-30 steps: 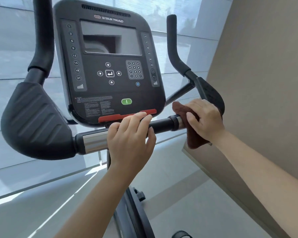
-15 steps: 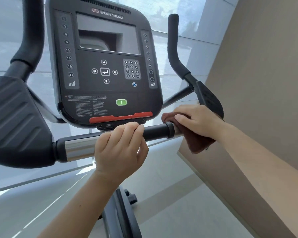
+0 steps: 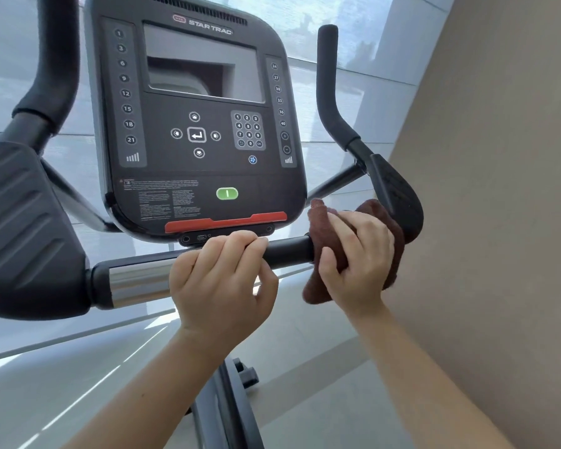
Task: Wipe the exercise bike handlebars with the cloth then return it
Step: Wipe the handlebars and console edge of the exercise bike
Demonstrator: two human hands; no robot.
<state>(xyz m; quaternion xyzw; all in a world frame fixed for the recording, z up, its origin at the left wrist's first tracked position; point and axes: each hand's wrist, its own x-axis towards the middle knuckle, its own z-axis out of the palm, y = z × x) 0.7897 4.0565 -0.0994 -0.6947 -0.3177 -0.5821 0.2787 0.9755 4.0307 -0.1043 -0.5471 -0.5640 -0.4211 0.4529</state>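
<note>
The exercise bike's horizontal handlebar (image 3: 289, 251) runs black and chrome across the middle, under the console. My left hand (image 3: 222, 283) grips the bar near its centre, fingers curled over the top. A dark brown cloth (image 3: 321, 218) is wrapped round the bar's right end, just left of the black right elbow pad (image 3: 399, 196). My right hand (image 3: 358, 257) grips the cloth and the bar inside it, thumb underneath. The bar beneath the cloth is hidden.
The black Star Trac console (image 3: 201, 124) hangs directly above the hands. A large left elbow pad (image 3: 23, 228) and upright grips (image 3: 327, 85) flank it. A beige wall (image 3: 499, 189) stands close on the right. The bike's post (image 3: 227, 406) drops between my forearms to a pale floor.
My right hand has turned round the bar with the cloth, fingers now over the top and thumb below. The left hand keeps its grip. The view shifted slightly.
</note>
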